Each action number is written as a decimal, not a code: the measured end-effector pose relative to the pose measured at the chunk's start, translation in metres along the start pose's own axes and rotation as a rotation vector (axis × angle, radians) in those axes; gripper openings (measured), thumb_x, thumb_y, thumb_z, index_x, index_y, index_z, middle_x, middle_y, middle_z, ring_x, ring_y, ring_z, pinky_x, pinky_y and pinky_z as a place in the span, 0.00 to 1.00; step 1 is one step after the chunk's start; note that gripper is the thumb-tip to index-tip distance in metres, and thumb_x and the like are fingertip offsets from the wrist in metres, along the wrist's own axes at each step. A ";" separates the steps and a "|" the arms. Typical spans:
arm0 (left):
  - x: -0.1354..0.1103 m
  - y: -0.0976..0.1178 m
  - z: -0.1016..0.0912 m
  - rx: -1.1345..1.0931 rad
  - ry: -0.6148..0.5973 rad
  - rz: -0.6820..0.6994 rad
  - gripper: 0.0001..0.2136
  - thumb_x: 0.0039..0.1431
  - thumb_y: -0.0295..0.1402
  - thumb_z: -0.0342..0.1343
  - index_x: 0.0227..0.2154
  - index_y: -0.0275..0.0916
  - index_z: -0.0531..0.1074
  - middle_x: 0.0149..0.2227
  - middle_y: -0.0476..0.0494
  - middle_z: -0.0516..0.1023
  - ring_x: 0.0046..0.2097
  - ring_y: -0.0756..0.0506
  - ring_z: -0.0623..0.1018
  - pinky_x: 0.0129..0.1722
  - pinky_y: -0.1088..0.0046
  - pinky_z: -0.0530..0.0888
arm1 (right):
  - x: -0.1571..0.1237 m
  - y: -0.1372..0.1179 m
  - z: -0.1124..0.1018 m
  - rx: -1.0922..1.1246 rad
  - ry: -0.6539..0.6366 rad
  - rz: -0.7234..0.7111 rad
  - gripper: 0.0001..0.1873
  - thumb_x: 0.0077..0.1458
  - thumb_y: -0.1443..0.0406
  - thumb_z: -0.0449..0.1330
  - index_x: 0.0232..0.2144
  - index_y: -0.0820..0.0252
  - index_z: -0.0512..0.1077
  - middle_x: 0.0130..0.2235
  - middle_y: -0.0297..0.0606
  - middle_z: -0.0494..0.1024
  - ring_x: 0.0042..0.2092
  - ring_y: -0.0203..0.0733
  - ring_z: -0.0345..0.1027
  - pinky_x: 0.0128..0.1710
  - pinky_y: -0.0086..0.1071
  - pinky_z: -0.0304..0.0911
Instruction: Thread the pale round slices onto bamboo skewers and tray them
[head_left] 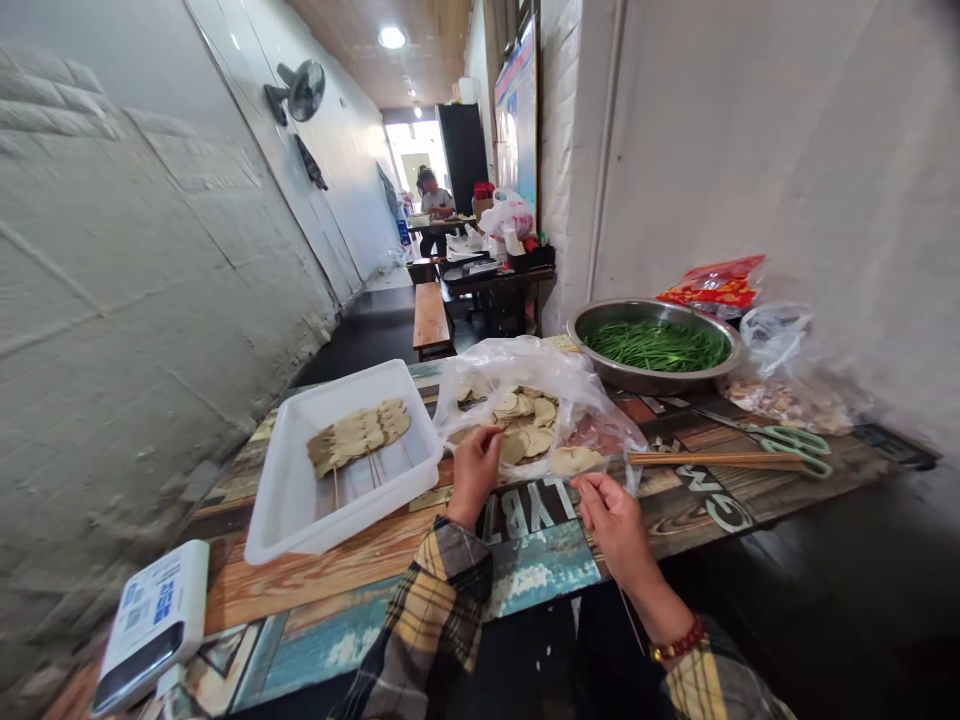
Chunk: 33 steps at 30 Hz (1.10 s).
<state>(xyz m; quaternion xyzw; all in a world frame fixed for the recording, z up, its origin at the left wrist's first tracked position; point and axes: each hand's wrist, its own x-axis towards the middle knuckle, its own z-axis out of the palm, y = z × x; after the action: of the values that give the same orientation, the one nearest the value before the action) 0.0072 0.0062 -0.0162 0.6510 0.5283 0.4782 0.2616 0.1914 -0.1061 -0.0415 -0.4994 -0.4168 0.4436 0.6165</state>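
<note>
My left hand (472, 472) is closed in a pinch at the edge of an open clear plastic bag (525, 375) full of flat beige round slices (525, 425). My right hand (611, 520) is closed on a thin bamboo skewer (628, 615) that runs down toward my lap, with slices (574, 460) threaded near its tip by the bag. A white plastic tray (300, 500) to the left holds finished skewers of the same slices (358, 435).
A steel bowl (600, 375) of green stalks stands at the back right, with red and clear bags behind it. Green-handled scissors (787, 442) and a bundle of skewers (720, 460) lie on the right. A white device (154, 620) sits at the near left corner. A person sits far down the room.
</note>
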 end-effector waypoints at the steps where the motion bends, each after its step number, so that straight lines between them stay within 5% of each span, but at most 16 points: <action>1: 0.000 -0.001 0.000 0.132 -0.032 0.043 0.07 0.55 0.30 0.53 0.33 0.36 0.75 0.33 0.42 0.77 0.37 0.45 0.75 0.39 0.68 0.70 | 0.000 0.000 0.000 -0.006 -0.007 0.001 0.19 0.56 0.51 0.58 0.35 0.62 0.71 0.16 0.23 0.58 0.18 0.30 0.47 0.17 0.25 0.43; 5: -0.004 0.002 0.001 0.467 -0.162 0.111 0.06 0.55 0.30 0.55 0.33 0.36 0.75 0.35 0.41 0.74 0.39 0.44 0.73 0.41 0.67 0.68 | 0.000 0.000 0.001 -0.029 -0.023 -0.005 0.19 0.57 0.50 0.57 0.34 0.62 0.71 0.16 0.23 0.58 0.18 0.30 0.48 0.17 0.25 0.44; 10: -0.008 0.008 0.009 0.672 -0.168 0.146 0.07 0.52 0.33 0.58 0.34 0.36 0.72 0.38 0.40 0.72 0.42 0.42 0.71 0.43 0.66 0.67 | 0.000 -0.001 0.002 -0.041 -0.031 -0.029 0.20 0.57 0.50 0.57 0.35 0.62 0.71 0.16 0.24 0.59 0.18 0.31 0.50 0.17 0.25 0.45; 20: 0.002 -0.002 0.012 0.220 -0.061 0.000 0.08 0.45 0.26 0.54 0.32 0.37 0.70 0.27 0.50 0.71 0.30 0.48 0.70 0.34 0.72 0.66 | 0.002 0.001 0.002 -0.072 -0.015 -0.043 0.20 0.56 0.49 0.56 0.30 0.61 0.71 0.16 0.25 0.59 0.18 0.31 0.51 0.17 0.25 0.45; 26: 0.009 -0.011 0.002 -0.114 0.027 -0.102 0.09 0.49 0.35 0.57 0.29 0.35 0.74 0.26 0.48 0.74 0.30 0.48 0.71 0.32 0.73 0.67 | 0.003 0.003 0.001 -0.067 -0.007 -0.066 0.19 0.57 0.50 0.56 0.31 0.62 0.71 0.16 0.24 0.59 0.18 0.31 0.51 0.17 0.25 0.46; 33: 0.007 -0.004 0.004 0.397 0.109 0.110 0.12 0.53 0.29 0.53 0.40 0.36 0.76 0.38 0.39 0.75 0.44 0.40 0.71 0.47 0.62 0.66 | 0.003 0.003 0.001 -0.043 -0.010 -0.048 0.21 0.56 0.49 0.57 0.35 0.62 0.72 0.15 0.24 0.60 0.17 0.31 0.51 0.17 0.25 0.47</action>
<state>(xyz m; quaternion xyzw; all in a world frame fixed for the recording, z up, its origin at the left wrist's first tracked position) 0.0093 0.0147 -0.0188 0.6908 0.5890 0.4130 0.0728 0.1904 -0.1023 -0.0439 -0.5003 -0.4413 0.4222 0.6137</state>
